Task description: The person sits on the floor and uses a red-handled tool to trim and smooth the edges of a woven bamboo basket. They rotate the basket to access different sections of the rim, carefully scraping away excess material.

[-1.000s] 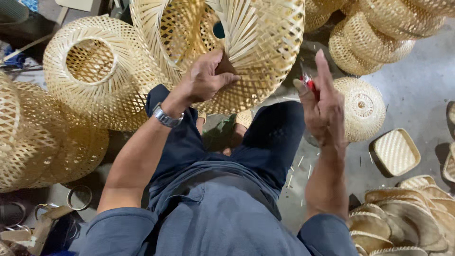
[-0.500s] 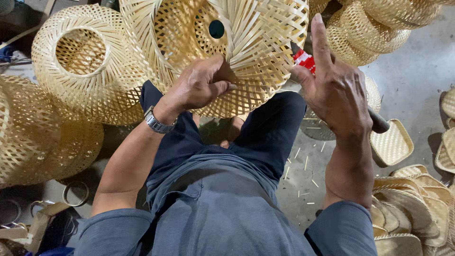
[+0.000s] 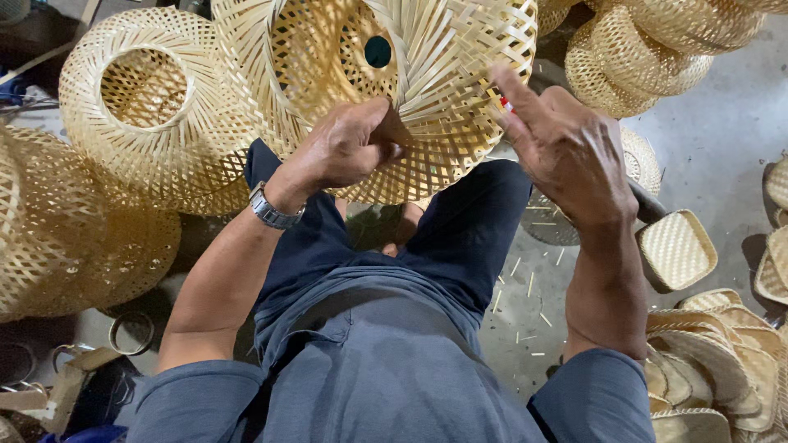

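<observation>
A large woven bamboo basket (image 3: pixel 410 74) with a round hole in its middle rests over my knees. My left hand (image 3: pixel 349 148), a metal watch on its wrist, pinches the loose strips at the basket's lower edge. My right hand (image 3: pixel 566 152) is raised against the basket's right rim, forefinger stretched out along the weave. A small red tool (image 3: pixel 505 103) shows just behind its fingers; how it is gripped is mostly hidden.
Several more woven bamboo baskets (image 3: pixel 148 107) lie piled at left and at the top right. A small square woven tray (image 3: pixel 677 250) and stacked woven lids (image 3: pixel 714 361) lie at right. Cut bamboo slivers (image 3: pixel 525 287) litter the concrete floor. Metal rings (image 3: pixel 131 332) lie at lower left.
My right hand has moved up and left from beside my knee to the basket's right rim. The left hand has kept its pinch on the lower edge.
</observation>
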